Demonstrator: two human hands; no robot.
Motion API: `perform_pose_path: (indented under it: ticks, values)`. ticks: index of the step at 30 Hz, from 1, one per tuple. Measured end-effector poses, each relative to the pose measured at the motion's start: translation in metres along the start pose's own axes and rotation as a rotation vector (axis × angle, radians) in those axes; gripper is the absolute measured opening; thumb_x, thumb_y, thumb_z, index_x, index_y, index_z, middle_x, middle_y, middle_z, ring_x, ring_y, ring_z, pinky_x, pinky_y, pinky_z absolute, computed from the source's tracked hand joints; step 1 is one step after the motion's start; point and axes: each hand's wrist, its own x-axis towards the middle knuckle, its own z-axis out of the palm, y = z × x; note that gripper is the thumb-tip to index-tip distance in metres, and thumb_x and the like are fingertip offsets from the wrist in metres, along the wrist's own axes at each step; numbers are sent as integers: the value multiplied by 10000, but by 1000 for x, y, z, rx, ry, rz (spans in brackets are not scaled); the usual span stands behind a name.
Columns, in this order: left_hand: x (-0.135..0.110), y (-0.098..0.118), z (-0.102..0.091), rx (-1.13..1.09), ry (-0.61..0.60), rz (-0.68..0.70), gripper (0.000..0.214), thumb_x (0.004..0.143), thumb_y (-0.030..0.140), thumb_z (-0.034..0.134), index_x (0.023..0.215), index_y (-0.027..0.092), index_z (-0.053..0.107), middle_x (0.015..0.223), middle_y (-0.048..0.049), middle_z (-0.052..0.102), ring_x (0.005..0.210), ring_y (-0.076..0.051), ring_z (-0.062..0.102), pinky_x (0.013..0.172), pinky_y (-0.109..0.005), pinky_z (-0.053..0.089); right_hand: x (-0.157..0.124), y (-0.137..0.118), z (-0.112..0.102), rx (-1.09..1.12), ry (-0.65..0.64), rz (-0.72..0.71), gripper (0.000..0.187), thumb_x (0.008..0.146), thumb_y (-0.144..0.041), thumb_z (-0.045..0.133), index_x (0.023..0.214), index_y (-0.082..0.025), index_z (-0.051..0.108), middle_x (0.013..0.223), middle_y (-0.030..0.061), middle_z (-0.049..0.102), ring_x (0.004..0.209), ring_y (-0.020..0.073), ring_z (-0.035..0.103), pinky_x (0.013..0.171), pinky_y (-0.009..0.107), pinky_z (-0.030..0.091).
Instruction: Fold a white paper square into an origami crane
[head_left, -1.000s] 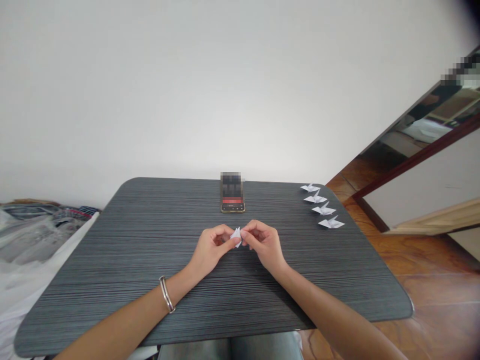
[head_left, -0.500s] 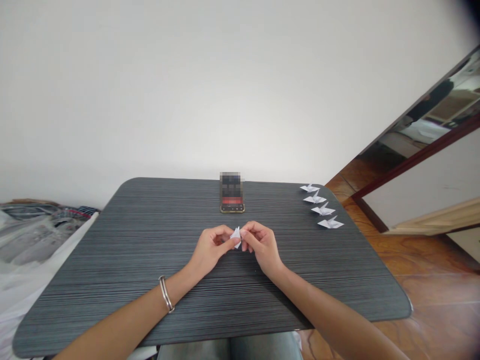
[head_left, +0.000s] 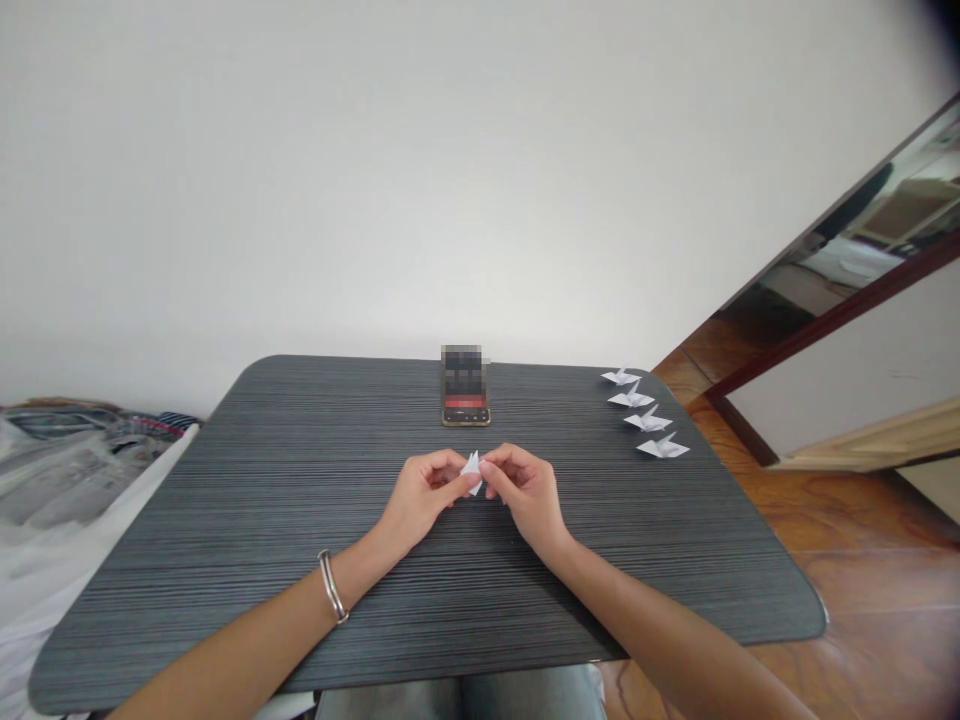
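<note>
A small folded white paper (head_left: 472, 468), with pointed tips facing up, is held over the middle of the dark table (head_left: 300, 450). My left hand (head_left: 429, 490) pinches it between thumb and fingers from the left. From the other side, my right hand (head_left: 527, 488) closes thumb and forefinger on its right edge. The fingers hide part of the folds. Several white paper cranes (head_left: 647, 421) stand in a slanting row near the table's right edge, apart from both hands.
A phone (head_left: 466, 388) with a blurred screen leans upright beyond my hands, near the white wall (head_left: 450, 180). Clothes and white plastic covering (head_left: 67, 480) lie left of the table. On the right are a wooden floor (head_left: 817, 540) and a mirror (head_left: 847, 240).
Both hands keep their pinch on the folded paper, with only a very slight shift of the fingers. The whole view has moved a touch; the cranes and phone stay put.
</note>
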Motion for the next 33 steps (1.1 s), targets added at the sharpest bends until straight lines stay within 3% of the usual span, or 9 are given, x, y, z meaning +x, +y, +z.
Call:
perform_pose_path:
  ticks: [12, 19, 28, 33]
  values:
    - [0, -1, 0, -13, -16, -6, 234, 676, 351, 660, 642, 126, 605, 534, 13, 555, 484, -75, 437, 462, -187, 348, -1, 0, 3, 1, 9, 6, 212, 771, -336, 578, 633, -177, 553, 474, -39, 511, 413, 84, 462, 399, 202, 343]
    - [1, 1, -1, -57, 27, -21, 228, 670, 346, 662, 646, 126, 608, 540, 13, 566, 488, -77, 456, 465, -185, 342, 4, 2, -2, 56, 34, 29, 203, 769, -374, 573, 783, -175, 611, 599, -16, 567, 446, 84, 493, 369, 190, 313]
    - [2, -2, 0, -28, -7, -39, 223, 668, 337, 671, 646, 126, 602, 529, 16, 560, 474, -71, 446, 459, -182, 348, 4, 3, 0, -25, -23, 26, 205, 762, -335, 587, 640, -177, 540, 458, -54, 488, 407, 79, 439, 422, 206, 348]
    - [3, -1, -2, -88, 33, -33, 218, 688, 331, 655, 725, 122, 602, 600, 1, 576, 535, -89, 503, 462, -177, 376, 7, 4, -3, 61, -11, 39, 249, 803, -396, 517, 722, -169, 581, 571, -20, 541, 421, 75, 476, 364, 185, 299]
